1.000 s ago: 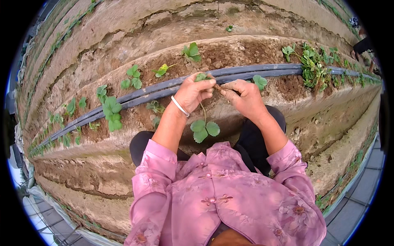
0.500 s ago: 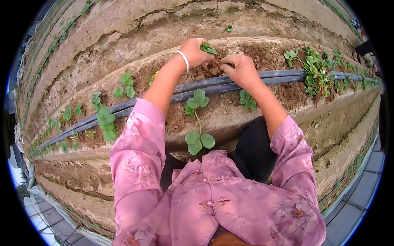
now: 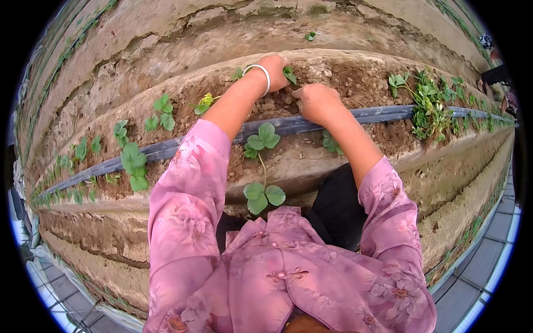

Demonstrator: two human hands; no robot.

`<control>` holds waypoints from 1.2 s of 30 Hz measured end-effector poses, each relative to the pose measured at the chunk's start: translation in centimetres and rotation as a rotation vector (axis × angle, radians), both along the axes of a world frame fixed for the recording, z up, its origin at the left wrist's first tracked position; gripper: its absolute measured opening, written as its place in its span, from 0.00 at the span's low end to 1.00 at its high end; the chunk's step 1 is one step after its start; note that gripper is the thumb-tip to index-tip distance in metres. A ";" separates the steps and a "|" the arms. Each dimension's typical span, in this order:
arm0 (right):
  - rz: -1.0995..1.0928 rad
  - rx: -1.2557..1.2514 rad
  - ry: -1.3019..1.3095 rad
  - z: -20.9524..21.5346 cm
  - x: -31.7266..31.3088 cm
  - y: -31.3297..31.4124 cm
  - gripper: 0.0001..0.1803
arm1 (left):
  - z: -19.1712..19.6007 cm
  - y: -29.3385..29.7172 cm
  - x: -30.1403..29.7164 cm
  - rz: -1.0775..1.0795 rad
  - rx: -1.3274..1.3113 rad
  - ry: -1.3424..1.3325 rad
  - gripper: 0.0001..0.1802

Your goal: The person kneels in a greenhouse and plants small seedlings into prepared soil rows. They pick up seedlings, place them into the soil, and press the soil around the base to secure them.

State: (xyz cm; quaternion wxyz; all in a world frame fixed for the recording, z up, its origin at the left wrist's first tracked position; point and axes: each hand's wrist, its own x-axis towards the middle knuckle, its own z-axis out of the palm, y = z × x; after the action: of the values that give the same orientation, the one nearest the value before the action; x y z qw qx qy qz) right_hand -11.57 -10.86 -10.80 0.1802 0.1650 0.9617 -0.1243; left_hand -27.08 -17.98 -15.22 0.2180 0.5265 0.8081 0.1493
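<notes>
On a raised bed of loose brown soil [image 3: 347,77], my left hand [image 3: 272,72] is closed around a strawberry seedling [image 3: 289,74]. A green leaf pokes out beside its fingers, while the stem and roots are mostly hidden. My right hand [image 3: 319,104], fingers curled, presses into the soil just below and right of the left. Its fingertips are hidden, so what they hold, if anything, cannot be made out. Behind both wrists runs a dark drip hose [image 3: 288,125]. Nearer to me a planted strawberry plant [image 3: 265,136] trails a runner down to a lower leaf cluster [image 3: 263,197].
Several strawberry plants [image 3: 133,161] line the bed at left. A heap of loose seedlings [image 3: 430,111] lies across the hose at right. Furrows [image 3: 183,41] and further beds run alongside. Part of a person [image 3: 498,75] shows at the far right edge.
The seedling in my left hand has come down upright toward the soil, its leaf now less exposed. My right hand has moved slightly lower, from pinching at the roots to pressing at the soil.
</notes>
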 end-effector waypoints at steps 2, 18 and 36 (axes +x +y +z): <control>-0.034 -0.117 -0.017 0.2 0.1 0.4 0.19 | 0.2 -0.3 0.0 0.005 -0.011 -0.026 0.19; -0.034 -0.220 -0.294 -0.7 -3.1 0.7 0.19 | -0.1 -0.3 1.6 -0.052 -0.074 0.077 0.21; 0.066 0.127 0.150 -2.9 -2.6 2.2 0.08 | 0.9 -2.1 3.3 0.062 -0.029 0.065 0.22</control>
State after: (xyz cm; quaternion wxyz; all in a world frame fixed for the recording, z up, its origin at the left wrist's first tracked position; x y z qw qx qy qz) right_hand -14.21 -8.66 -13.72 0.1006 0.1347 0.9834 -0.0689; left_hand -23.77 -20.07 -14.30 0.1944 0.5025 0.8328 0.1271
